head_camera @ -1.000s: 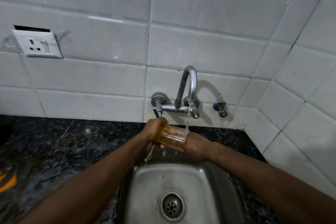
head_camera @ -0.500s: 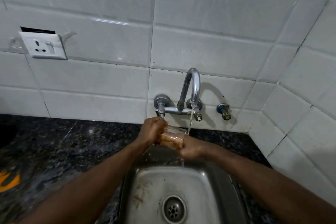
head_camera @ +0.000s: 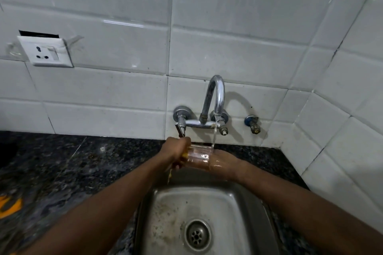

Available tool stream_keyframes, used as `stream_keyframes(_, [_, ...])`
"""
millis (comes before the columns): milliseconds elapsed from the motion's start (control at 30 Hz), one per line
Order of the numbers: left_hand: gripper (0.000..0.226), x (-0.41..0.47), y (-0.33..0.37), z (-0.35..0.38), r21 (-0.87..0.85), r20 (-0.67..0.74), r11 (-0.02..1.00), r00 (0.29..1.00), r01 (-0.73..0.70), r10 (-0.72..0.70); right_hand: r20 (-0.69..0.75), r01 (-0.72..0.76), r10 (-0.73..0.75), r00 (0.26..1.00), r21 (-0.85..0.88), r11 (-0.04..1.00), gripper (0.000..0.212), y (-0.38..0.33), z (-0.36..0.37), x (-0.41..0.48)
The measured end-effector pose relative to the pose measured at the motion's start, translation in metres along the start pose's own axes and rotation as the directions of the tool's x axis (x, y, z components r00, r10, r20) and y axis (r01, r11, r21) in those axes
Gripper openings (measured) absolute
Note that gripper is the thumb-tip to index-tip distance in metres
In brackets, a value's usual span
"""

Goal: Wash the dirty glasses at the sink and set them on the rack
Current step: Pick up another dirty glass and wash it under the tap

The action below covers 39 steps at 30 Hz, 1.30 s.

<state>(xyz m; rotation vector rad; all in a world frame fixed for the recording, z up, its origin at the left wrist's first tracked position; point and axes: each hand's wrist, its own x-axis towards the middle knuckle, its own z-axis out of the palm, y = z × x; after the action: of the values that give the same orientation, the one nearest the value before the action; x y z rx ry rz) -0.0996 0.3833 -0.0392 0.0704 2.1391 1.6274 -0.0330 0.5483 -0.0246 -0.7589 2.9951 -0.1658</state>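
Note:
A clear drinking glass (head_camera: 200, 156) lies on its side above the steel sink (head_camera: 165, 203), just under the thin stream from the chrome tap (head_camera: 215, 97). My right hand (head_camera: 224, 163) wraps round the glass's right end from below. My left hand (head_camera: 176, 151) is curled at the glass's left end, with something yellow showing between its fingers; yellowish water drips from it into the sink. Whether my fingers reach inside the glass is hidden.
A dark speckled granite counter (head_camera: 72, 167) surrounds the sink, with an orange object (head_camera: 10, 206) at its left edge. White wall tiles rise behind, holding a power socket (head_camera: 44, 51) at left and a small valve (head_camera: 251, 123) right of the tap. The sink drain (head_camera: 196, 236) is open.
Both hands and the glass stay under the tap while the view shifts slightly. The glass has turned a little in my hands and the yellow drip from the left end continues.

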Motion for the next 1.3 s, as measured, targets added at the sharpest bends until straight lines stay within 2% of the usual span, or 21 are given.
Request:
stream_keyframes(67, [0.035, 0.002, 0.001, 0.000, -0.127, 0.020, 0.986, 0.994, -0.104, 0.108, -0.041, 0.053, -0.053, 0.998, 0.000, 0.999, 0.045, 0.002, 0.001, 0.003])
stream_keyframes(100, [0.031, 0.001, 0.001, 0.000, -0.205, -0.006, 0.961, 0.982, -0.185, 0.187, -0.041, 0.110, -0.107, 0.993, 0.074, 0.991, 0.048, 0.001, 0.003, 0.002])
stream_keyframes(167, [0.024, -0.002, 0.001, 0.000, -0.163, -0.089, 0.941, 0.955, -0.296, 0.284, -0.017, 0.127, -0.128, 0.992, 0.322, 0.938, 0.052, -0.009, 0.002, 0.001])
stream_keyframes(200, [0.023, -0.001, 0.001, 0.000, -0.098, -0.106, 0.954, 0.956, -0.285, 0.275, -0.016, 0.116, -0.116, 0.993, 0.298, 0.948, 0.051, -0.013, -0.002, -0.001])
stream_keyframes(267, [0.024, 0.001, 0.003, 0.001, -0.026, -0.093, 0.995, 0.991, -0.097, 0.094, -0.028, 0.135, -0.133, 0.991, 0.079, 0.988, 0.049, -0.014, 0.002, 0.001])
stream_keyframes(333, [0.026, 0.002, 0.003, 0.001, -0.035, -0.087, 0.999, 0.996, -0.005, 0.002, -0.067, 0.040, -0.041, 0.997, -0.005, 0.999, 0.045, -0.007, -0.003, 0.000])
stream_keyframes(433, [0.023, 0.001, 0.003, 0.000, -0.184, -0.093, 0.958, 0.974, -0.220, 0.206, -0.131, 0.166, -0.150, 0.980, 0.120, 0.979, 0.048, -0.003, -0.002, 0.006])
stream_keyframes(500, [0.022, -0.001, 0.002, -0.002, -0.116, -0.124, 0.937, 0.941, -0.329, 0.315, -0.074, 0.184, -0.170, 0.983, 0.277, 0.943, 0.048, -0.008, -0.006, 0.004])
stream_keyframes(533, [0.024, 0.002, 0.001, -0.001, -0.050, -0.141, 0.952, 0.946, -0.303, 0.293, -0.045, 0.135, -0.127, 0.991, 0.317, 0.939, 0.047, -0.009, -0.004, 0.005])
stream_keyframes(567, [0.024, 0.005, 0.002, -0.001, -0.011, -0.151, 0.976, 0.965, -0.220, 0.215, -0.062, 0.149, -0.138, 0.989, 0.245, 0.958, 0.045, -0.007, 0.001, 0.007])
stream_keyframes(633, [0.028, 0.007, 0.004, 0.000, -0.001, -0.133, 1.000, 0.991, -0.024, 0.024, -0.046, -0.015, 0.017, 0.999, 0.057, 0.998, 0.038, 0.000, 0.003, 0.007])
stream_keyframes(667, [0.031, 0.006, 0.004, 0.000, 0.002, -0.115, 1.000, 0.993, -0.017, 0.017, -0.068, -0.096, 0.101, 0.993, 0.068, 0.993, 0.036, 0.000, 0.001, 0.005])
stream_keyframes(733, [0.031, 0.006, 0.003, -0.001, -0.057, -0.087, 0.986, 0.985, -0.155, 0.150, -0.111, -0.035, 0.055, 0.992, 0.177, 0.984, 0.035, -0.001, -0.002, 0.005])
stream_keyframes(833, [0.023, 0.002, -0.001, -0.003, -0.120, -0.143, 0.927, 0.930, -0.355, 0.338, -0.012, 0.047, -0.046, 0.999, 0.294, 0.955, 0.056, -0.002, 0.000, 0.009])
stream_keyframes(900, [0.026, 0.008, -0.001, -0.002, -0.041, -0.167, 0.953, 0.942, -0.301, 0.290, 0.020, 0.035, -0.040, 0.999, 0.204, 0.978, 0.059, -0.002, 0.001, 0.011])
stream_keyframes(1000, [0.037, 0.015, 0.007, -0.002, 0.013, -0.127, 0.999, 0.991, -0.040, 0.042, -0.056, 0.028, -0.033, 0.998, -0.091, 0.995, 0.043, 0.003, -0.001, 0.013])
stream_keyframes(1033, [0.038, 0.015, 0.008, -0.002, 0.013, -0.122, 0.999, 0.992, -0.034, 0.035, -0.064, 0.002, -0.010, 0.998, -0.132, 0.991, 0.042, 0.005, -0.003, 0.010])
stream_keyframes(1100, [0.030, 0.009, 0.013, 0.000, -0.062, -0.111, 0.987, 0.984, -0.149, 0.142, -0.043, 0.085, -0.088, 0.995, -0.066, 0.994, 0.043, 0.003, -0.006, 0.010])
stream_keyframes(1167, [0.023, 0.006, 0.009, -0.001, -0.096, -0.116, 0.939, 0.941, -0.331, 0.319, -0.050, 0.161, -0.153, 0.987, 0.235, 0.959, 0.052, -0.005, -0.008, 0.004])
stream_keyframes(1233, [0.030, 0.009, 0.003, -0.001, 0.027, -0.163, 0.928, 0.914, -0.372, 0.371, -0.034, 0.120, -0.115, 0.993, 0.352, 0.928, 0.049, -0.008, -0.005, 0.004])
stream_keyframes(1300, [0.028, 0.016, 0.006, 0.001, 0.045, -0.185, 0.978, 0.961, -0.202, 0.207, -0.086, 0.064, -0.055, 0.995, 0.103, 0.993, 0.040, -0.004, 0.001, 0.010])
